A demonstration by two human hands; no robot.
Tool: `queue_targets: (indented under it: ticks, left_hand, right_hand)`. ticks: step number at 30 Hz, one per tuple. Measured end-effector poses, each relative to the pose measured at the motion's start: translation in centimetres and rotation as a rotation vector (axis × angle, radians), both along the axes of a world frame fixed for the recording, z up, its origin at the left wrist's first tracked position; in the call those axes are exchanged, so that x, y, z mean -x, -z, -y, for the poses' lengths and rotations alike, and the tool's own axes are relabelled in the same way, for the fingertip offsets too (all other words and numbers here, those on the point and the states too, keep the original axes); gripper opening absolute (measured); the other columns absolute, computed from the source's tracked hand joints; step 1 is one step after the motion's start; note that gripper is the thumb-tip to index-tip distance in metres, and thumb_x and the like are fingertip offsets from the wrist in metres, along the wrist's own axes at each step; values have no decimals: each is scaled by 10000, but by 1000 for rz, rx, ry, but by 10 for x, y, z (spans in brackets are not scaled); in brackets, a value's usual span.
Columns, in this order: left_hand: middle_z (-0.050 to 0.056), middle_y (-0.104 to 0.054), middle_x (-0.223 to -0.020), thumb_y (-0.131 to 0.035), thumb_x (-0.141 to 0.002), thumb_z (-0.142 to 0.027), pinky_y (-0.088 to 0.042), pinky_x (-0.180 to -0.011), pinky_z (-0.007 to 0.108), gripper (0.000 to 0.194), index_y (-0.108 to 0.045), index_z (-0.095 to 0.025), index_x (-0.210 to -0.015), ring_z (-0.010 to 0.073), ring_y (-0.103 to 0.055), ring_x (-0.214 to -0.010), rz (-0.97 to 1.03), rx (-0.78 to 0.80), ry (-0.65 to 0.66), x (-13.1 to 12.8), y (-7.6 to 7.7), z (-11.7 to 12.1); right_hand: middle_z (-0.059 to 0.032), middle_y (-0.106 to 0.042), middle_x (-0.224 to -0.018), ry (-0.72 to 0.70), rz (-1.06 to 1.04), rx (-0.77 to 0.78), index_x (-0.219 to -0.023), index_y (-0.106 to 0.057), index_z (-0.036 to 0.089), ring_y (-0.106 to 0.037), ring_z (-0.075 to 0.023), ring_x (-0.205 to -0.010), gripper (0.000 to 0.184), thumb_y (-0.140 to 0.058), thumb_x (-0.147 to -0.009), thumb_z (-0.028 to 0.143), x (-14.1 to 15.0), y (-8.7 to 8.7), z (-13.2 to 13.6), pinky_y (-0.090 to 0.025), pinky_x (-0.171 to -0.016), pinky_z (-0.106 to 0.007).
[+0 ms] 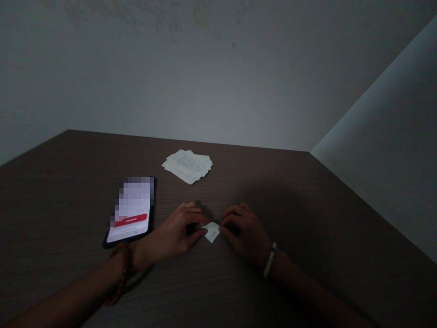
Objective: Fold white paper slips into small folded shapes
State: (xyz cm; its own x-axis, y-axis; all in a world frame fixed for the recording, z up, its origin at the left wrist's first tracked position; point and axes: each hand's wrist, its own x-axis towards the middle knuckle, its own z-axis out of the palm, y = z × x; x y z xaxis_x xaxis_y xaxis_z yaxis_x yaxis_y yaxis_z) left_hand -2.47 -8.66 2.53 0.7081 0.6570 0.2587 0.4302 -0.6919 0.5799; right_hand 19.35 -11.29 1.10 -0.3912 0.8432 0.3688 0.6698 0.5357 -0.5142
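Observation:
A small folded piece of white paper (212,232), diamond-shaped from here, is held just over the table between my two hands. My left hand (180,230) pinches its left corner between thumb and fingers. On the opposite corner, the thumb and fingertips of my right hand (244,234) are closed. Faint print shows on the paper's face. Beyond my hands lies a loose stack of white printed papers (189,166), its edges uneven.
A phone (133,209) with a lit screen, partly pixelated, lies left of my left hand. The dark wooden table (273,177) meets a pale wall (205,82) at the back and another on the right. The light is dim.

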Motion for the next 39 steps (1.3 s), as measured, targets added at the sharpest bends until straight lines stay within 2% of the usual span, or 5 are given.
queue_targets:
  ticks: [8, 17, 24, 31, 39]
  left_hand:
    - [24, -632, -848, -524, -886, -181, -397, -810, 363, 132, -652, -191, -917, 183, -544, -866, -23, -98, -4, 1, 7, 1]
    - [45, -627, -852, -456, -894, -112, -398, -743, 337, 220, -651, -185, -966, 191, -545, -822, -194, -325, 53, 5, -1, 0]
    - [72, -632, -810, -414, -930, -120, -401, -771, 364, 224, -635, -139, -962, 205, -533, -781, -370, -654, 128, 3, -4, 7]
    - [71, -625, -887, -525, -894, -424, -449, -743, 355, 304, -634, -164, -1008, 220, -548, -846, -216, -482, 20, -3, 1, 13]
    - [66, -609, -861, -497, -922, -280, -502, -741, 352, 199, -655, -162, -946, 203, -551, -841, -152, -387, 44, -2, 8, 12]
  right_hand:
    - [-32, -629, -895, -79, 22, -49, -853, -646, 196, -531, -175, -864, 47, -620, -821, 173, -1, 1, -2, -437, -803, -329]
    - [-27, -655, -844, -106, 120, -113, -835, -649, 196, -539, -165, -815, 82, -575, -869, 188, -2, 3, -3, -430, -805, -327]
    - [-39, -652, -828, -135, 174, -159, -843, -655, 197, -537, -164, -773, 135, -530, -893, 189, -4, 4, -3, -445, -753, -314]
    - [-30, -652, -815, -111, 151, -184, -864, -673, 211, -540, -161, -768, 101, -577, -856, 183, -4, 6, -2, -449, -718, -292]
    - [-31, -654, -845, -189, 185, -210, -950, -674, 227, -526, -167, -775, 156, -559, -867, 163, -7, 2, -3, -446, -702, -296]
